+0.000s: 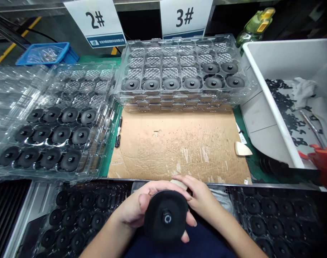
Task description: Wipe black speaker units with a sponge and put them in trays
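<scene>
A round black moulded part with a raised central hub (166, 215) sits in front of me, its hub facing up toward the camera. My left hand (135, 204) wraps its near side, with the fingers curling under the rim. My right hand (199, 197) rests at the far right edge of the part, its fingers closed over a small pale wedge-shaped pad (179, 184). Most of that pad is hidden by my fingers and the part.
Clear plastic trays of black parts (53, 136) (182, 71) stand at left and back, with more (276, 218) (77, 215) beside me. Behind my hands lies cardboard (174, 147) holding a pale wedge (243, 148). A white bin of black scraps (284, 100) stands right.
</scene>
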The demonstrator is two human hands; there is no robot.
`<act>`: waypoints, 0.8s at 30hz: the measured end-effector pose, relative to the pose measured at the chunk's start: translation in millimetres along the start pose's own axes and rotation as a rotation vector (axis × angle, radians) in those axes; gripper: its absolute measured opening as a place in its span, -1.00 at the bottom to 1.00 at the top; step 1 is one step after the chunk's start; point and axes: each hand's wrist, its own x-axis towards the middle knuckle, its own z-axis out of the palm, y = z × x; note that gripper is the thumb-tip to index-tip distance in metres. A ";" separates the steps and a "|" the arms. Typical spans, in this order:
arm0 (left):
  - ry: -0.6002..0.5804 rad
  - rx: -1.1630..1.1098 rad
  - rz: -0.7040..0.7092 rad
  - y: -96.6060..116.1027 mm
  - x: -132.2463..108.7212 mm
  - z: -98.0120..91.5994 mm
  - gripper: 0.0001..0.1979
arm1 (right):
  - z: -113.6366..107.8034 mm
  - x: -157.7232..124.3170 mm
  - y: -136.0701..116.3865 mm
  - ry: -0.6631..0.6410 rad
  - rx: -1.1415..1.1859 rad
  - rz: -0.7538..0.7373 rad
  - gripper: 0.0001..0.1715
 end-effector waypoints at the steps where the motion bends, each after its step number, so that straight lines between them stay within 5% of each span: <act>1: -0.006 0.001 0.005 -0.3 0.0 -0.4 -0.31 | -0.1 0.0 -0.4 0.000 0.000 -0.001 -0.62; 10: 0.017 -0.021 0.036 -3.8 2.5 0.6 -0.32 | 2.9 -0.2 -2.3 0.019 0.010 -0.012 -0.62; 15: 0.298 -0.084 0.181 -4.7 4.4 -2.4 -0.43 | -1.1 3.9 6.7 0.103 0.014 -0.040 -0.64; 18: 0.441 -0.137 0.243 -4.4 6.7 -4.5 -0.50 | -19.0 0.9 -5.1 0.242 0.017 -0.019 -0.64; 20: 0.493 -0.125 0.288 -5.6 12.0 -1.0 -0.50 | -34.0 -5.7 -26.6 0.465 0.028 -0.068 -0.64; 22: 0.525 -0.093 0.336 -8.4 20.1 6.8 -0.51 | -46.2 -13.5 -54.1 0.678 -0.011 -0.244 -0.60; 24: 0.516 -0.067 0.361 -12.1 27.8 16.0 -0.51 | -53.3 -19.0 -79.2 0.689 -0.087 -0.483 -0.57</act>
